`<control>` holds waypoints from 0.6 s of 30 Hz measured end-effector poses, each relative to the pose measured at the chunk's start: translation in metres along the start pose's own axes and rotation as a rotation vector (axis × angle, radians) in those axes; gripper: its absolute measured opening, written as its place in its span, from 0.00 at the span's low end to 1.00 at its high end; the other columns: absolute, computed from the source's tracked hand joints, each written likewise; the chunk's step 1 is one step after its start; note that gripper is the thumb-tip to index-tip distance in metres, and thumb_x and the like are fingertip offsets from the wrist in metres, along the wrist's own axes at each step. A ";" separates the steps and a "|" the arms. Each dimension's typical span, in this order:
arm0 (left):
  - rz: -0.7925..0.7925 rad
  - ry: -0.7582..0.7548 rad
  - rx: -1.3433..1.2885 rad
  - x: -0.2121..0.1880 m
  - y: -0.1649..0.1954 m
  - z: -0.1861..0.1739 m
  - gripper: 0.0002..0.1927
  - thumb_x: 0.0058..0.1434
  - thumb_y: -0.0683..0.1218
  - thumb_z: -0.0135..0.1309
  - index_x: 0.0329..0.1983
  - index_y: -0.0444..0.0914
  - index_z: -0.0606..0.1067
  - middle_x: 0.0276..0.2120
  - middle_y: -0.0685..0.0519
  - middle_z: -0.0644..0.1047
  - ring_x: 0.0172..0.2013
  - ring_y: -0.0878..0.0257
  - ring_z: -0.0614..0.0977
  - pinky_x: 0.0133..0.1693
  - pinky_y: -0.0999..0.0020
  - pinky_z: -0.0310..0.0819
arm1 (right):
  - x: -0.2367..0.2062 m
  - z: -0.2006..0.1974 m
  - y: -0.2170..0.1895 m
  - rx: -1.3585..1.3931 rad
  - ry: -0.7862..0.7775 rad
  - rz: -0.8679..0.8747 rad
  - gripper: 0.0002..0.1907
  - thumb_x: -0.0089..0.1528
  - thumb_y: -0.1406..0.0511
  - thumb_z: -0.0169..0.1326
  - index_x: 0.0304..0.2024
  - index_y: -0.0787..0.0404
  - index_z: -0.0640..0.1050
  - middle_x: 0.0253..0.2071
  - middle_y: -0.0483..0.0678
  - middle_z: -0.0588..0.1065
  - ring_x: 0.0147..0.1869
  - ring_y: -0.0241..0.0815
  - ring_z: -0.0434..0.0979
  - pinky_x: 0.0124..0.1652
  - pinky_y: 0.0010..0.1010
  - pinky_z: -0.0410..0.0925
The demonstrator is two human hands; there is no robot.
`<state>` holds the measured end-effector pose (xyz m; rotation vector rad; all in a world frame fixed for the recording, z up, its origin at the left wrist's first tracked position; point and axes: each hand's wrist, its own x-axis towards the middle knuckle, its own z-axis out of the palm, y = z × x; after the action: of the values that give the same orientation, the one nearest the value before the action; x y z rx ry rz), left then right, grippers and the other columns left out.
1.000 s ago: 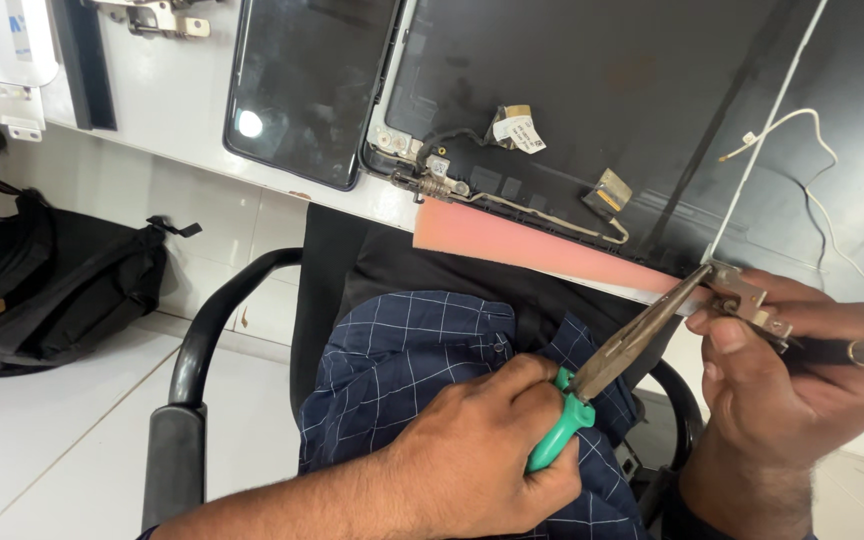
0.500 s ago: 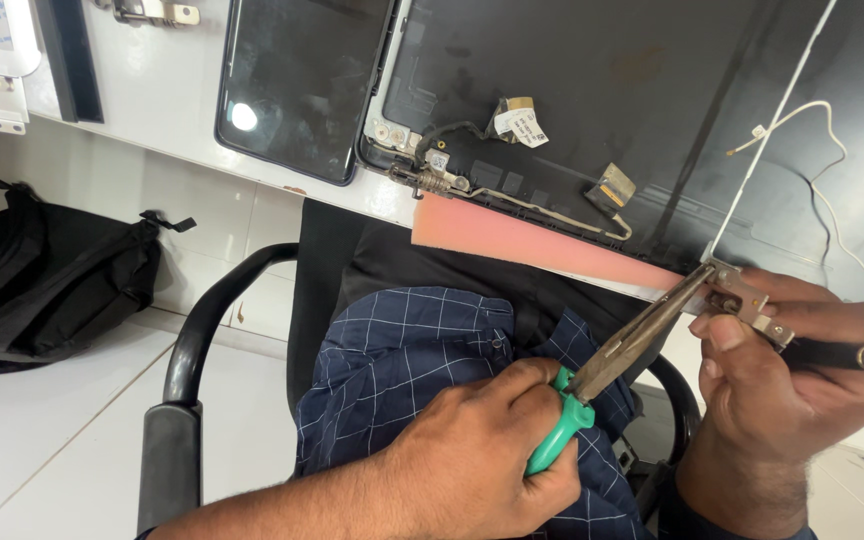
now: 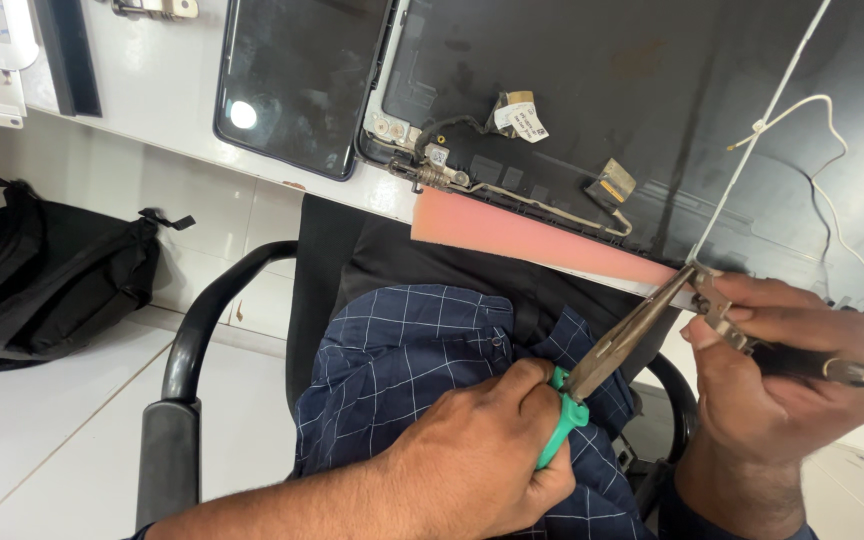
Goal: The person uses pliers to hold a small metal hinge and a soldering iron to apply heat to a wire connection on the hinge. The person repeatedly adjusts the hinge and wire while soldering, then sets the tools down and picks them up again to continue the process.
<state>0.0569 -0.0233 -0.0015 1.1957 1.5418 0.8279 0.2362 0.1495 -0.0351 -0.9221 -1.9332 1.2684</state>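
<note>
Clamped in my left hand [image 3: 477, 455], the green-handled long-nose pliers [image 3: 620, 345] run up and to the right, their tips pinching a small metal hinge bracket [image 3: 714, 308] that my right hand [image 3: 777, 375] grasps between thumb and fingers, along with a dark-handled tool [image 3: 832, 368] that pokes out to the right. Compared with a second ago, I see almost nothing shift: pliers, bracket and both hands sit in the same pose, only my view drifts a touch. I judge the bracket is being bent or gripped steadily, not yet freed. Just above the bracket lies the pink foam strip [image 3: 532, 235], and above that the opened laptop lid [image 3: 602, 90] with a white wire [image 3: 752, 135] running down toward the bracket. Left of the lid lies a dark screen panel [image 3: 297, 80].
</note>
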 end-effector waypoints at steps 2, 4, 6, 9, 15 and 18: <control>0.006 -0.004 0.006 0.000 -0.001 0.001 0.14 0.65 0.43 0.53 0.40 0.23 0.73 0.46 0.31 0.75 0.33 0.43 0.86 0.31 0.59 0.85 | 0.000 0.000 0.001 -0.012 -0.007 -0.008 0.15 0.68 0.78 0.66 0.41 0.69 0.70 0.46 0.65 0.78 0.53 0.49 0.84 0.57 0.34 0.78; 0.004 -0.012 0.004 0.000 -0.001 0.003 0.14 0.65 0.43 0.53 0.41 0.23 0.73 0.46 0.30 0.75 0.33 0.44 0.86 0.31 0.59 0.85 | 0.000 0.000 0.002 -0.022 -0.018 -0.021 0.14 0.68 0.78 0.66 0.42 0.70 0.70 0.45 0.65 0.78 0.52 0.49 0.83 0.57 0.34 0.77; 0.000 -0.025 0.002 -0.001 -0.002 0.003 0.15 0.65 0.43 0.52 0.41 0.23 0.73 0.46 0.31 0.74 0.33 0.44 0.86 0.31 0.60 0.85 | -0.001 0.001 0.005 -0.006 -0.017 -0.034 0.14 0.69 0.77 0.66 0.43 0.70 0.71 0.45 0.64 0.78 0.52 0.49 0.82 0.56 0.34 0.77; -0.021 -0.037 -0.036 -0.001 -0.004 0.005 0.16 0.64 0.44 0.53 0.42 0.23 0.73 0.46 0.31 0.74 0.32 0.45 0.85 0.31 0.59 0.84 | -0.005 0.002 0.007 0.002 -0.006 -0.033 0.15 0.69 0.77 0.66 0.44 0.70 0.70 0.45 0.64 0.78 0.52 0.48 0.82 0.55 0.33 0.77; -0.040 0.009 -0.088 -0.004 -0.009 0.008 0.15 0.62 0.45 0.56 0.43 0.26 0.73 0.46 0.37 0.74 0.33 0.47 0.85 0.34 0.58 0.84 | -0.005 0.001 0.014 -0.064 -0.011 -0.078 0.16 0.64 0.77 0.66 0.43 0.70 0.70 0.45 0.66 0.78 0.48 0.48 0.85 0.51 0.31 0.79; -0.054 0.021 -0.120 -0.005 -0.012 0.013 0.15 0.63 0.46 0.57 0.43 0.27 0.73 0.47 0.38 0.74 0.35 0.48 0.85 0.36 0.58 0.84 | -0.002 0.001 0.015 -0.073 -0.023 -0.098 0.15 0.65 0.77 0.67 0.42 0.70 0.71 0.44 0.66 0.78 0.49 0.49 0.85 0.50 0.32 0.80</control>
<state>0.0659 -0.0316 -0.0144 1.0571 1.5132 0.8867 0.2397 0.1516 -0.0493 -0.8402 -2.0288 1.1639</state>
